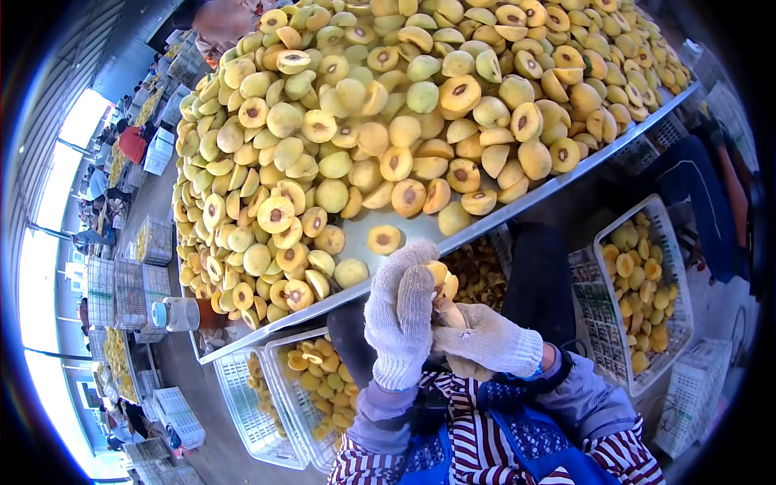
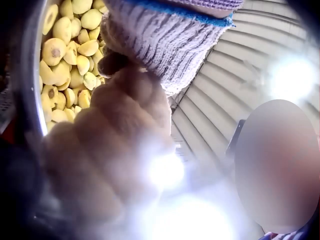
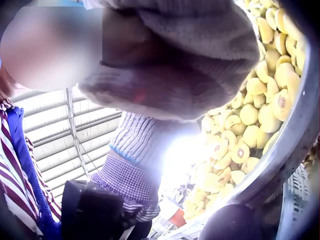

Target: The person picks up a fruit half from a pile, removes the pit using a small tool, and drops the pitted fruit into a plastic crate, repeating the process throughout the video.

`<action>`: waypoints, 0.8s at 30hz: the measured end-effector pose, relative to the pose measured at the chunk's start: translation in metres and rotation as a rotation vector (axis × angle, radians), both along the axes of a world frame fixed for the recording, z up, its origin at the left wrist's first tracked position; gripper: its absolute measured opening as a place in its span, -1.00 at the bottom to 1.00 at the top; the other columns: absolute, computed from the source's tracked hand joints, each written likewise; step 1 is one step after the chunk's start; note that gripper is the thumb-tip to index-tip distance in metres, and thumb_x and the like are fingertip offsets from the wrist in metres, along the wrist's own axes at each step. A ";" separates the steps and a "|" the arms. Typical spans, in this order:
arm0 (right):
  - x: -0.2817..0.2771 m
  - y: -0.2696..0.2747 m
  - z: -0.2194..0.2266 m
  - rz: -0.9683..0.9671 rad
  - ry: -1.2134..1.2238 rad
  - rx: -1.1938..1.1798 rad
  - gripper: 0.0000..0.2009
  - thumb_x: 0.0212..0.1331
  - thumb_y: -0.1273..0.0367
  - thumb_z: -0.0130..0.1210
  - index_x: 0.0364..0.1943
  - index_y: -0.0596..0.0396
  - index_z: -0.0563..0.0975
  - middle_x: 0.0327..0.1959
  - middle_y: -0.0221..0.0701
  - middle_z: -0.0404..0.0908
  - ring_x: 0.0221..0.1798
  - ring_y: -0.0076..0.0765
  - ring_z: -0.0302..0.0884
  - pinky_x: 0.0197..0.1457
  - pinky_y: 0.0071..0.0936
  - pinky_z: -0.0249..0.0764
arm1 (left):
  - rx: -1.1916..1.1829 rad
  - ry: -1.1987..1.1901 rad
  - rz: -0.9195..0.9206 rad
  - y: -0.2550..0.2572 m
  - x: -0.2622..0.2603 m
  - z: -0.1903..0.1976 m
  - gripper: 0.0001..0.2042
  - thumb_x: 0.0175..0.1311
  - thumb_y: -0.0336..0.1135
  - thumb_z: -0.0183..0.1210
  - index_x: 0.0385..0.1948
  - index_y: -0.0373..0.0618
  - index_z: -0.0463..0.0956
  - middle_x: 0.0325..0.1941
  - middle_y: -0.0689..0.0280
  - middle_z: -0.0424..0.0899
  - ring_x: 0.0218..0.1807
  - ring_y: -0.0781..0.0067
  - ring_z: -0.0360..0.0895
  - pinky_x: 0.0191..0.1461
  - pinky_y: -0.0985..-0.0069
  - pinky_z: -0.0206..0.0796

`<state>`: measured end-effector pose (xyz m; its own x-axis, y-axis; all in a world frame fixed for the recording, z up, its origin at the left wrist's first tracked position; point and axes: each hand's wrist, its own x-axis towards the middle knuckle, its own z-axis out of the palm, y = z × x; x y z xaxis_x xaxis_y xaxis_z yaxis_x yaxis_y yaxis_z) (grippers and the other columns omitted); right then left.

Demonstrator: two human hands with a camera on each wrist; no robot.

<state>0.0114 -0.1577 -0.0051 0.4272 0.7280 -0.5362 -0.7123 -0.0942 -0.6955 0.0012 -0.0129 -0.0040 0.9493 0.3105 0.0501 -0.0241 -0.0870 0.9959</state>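
Both hands wear white knit gloves and meet just below the table's edge. My left hand (image 1: 400,315) stands upright with its fingers curled over a yellow fruit (image 1: 443,283). My right hand (image 1: 483,339) comes in from the right, its fingers curled tight against the underside of the same fruit. Whether it also holds a tool is hidden. In the left wrist view my left glove (image 2: 110,150) is a blur close to the lens. The right wrist view has my right glove (image 3: 190,60) filling the top, with the left cuff (image 3: 135,145) below it.
A metal table (image 1: 485,230) carries a big heap of halved yellow fruit (image 1: 388,121). White crates of fruit stand at the right (image 1: 647,291) and lower left (image 1: 307,396). Under the table edge lies a bin of brown pits (image 1: 478,271). Other workers sit far left.
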 end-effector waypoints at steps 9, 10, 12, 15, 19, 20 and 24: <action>-0.018 -0.014 -0.022 -0.005 0.359 0.452 -0.77 0.26 0.26 0.22 -0.17 0.13 0.57 -0.46 -0.55 0.58 -0.45 -0.67 0.51 -0.40 -0.72 0.38 | 0.136 -0.316 -0.305 0.013 0.002 0.004 -0.66 0.37 -0.13 0.20 -0.12 -0.30 0.62 -0.15 0.12 0.72 -0.13 0.23 0.68 -0.04 0.38 0.50; -0.019 -0.015 -0.018 0.000 0.379 0.438 -0.76 0.25 0.27 0.23 -0.16 0.14 0.56 -0.45 -0.55 0.58 -0.45 -0.68 0.51 -0.40 -0.72 0.39 | -0.053 -0.177 -0.327 0.010 -0.001 0.007 -0.63 0.38 -0.09 0.18 -0.11 -0.30 0.62 -0.15 0.11 0.72 -0.14 0.23 0.68 -0.05 0.38 0.50; -0.021 -0.015 -0.013 0.008 0.420 0.411 -0.75 0.23 0.30 0.25 -0.12 0.14 0.54 -0.44 -0.55 0.58 -0.44 -0.69 0.52 -0.40 -0.73 0.40 | -0.392 0.031 -0.435 0.012 0.001 0.014 -0.51 0.44 0.05 0.06 0.01 -0.30 0.51 -0.15 0.09 0.69 -0.20 0.26 0.68 -0.14 0.41 0.53; -0.016 -0.014 -0.015 0.247 0.303 0.511 -0.76 0.23 0.30 0.25 -0.15 0.15 0.54 -0.47 -0.53 0.56 -0.57 -0.69 0.46 -0.55 -0.72 0.34 | -0.742 0.245 -0.175 0.016 -0.001 -0.003 -0.44 0.46 0.15 -0.03 0.08 -0.28 0.40 -0.12 0.07 0.66 -0.24 0.24 0.69 -0.31 0.47 0.56; -0.010 -0.028 -0.030 0.218 0.127 0.293 -0.80 0.28 0.26 0.18 -0.34 0.10 0.56 -0.59 -0.53 0.49 -0.67 -0.68 0.35 -0.65 -0.70 0.19 | -0.417 -0.035 0.257 0.097 -0.038 -0.032 -0.58 0.48 0.02 0.01 0.00 -0.22 0.51 -0.17 0.13 0.64 -0.22 0.30 0.64 -0.14 0.41 0.58; -0.006 -0.028 -0.041 0.208 0.226 0.273 -0.81 0.29 0.24 0.17 -0.33 0.07 0.55 -0.61 -0.55 0.47 -0.69 -0.69 0.32 -0.67 -0.70 0.16 | 0.082 0.076 0.433 0.122 -0.049 -0.031 -0.67 0.49 -0.09 0.04 -0.09 -0.21 0.57 -0.15 0.17 0.65 -0.19 0.36 0.62 -0.07 0.41 0.53; -0.007 -0.006 -0.023 0.140 0.071 -0.049 -0.81 0.30 0.18 0.15 -0.20 -0.07 0.49 -0.68 -0.60 0.42 -0.76 -0.72 0.23 -0.73 -0.72 0.06 | 1.248 -0.099 0.361 0.155 -0.048 -0.055 -0.67 0.03 -0.53 0.37 -0.10 -0.13 0.64 -0.04 0.09 0.65 0.06 0.03 0.54 0.16 0.26 0.40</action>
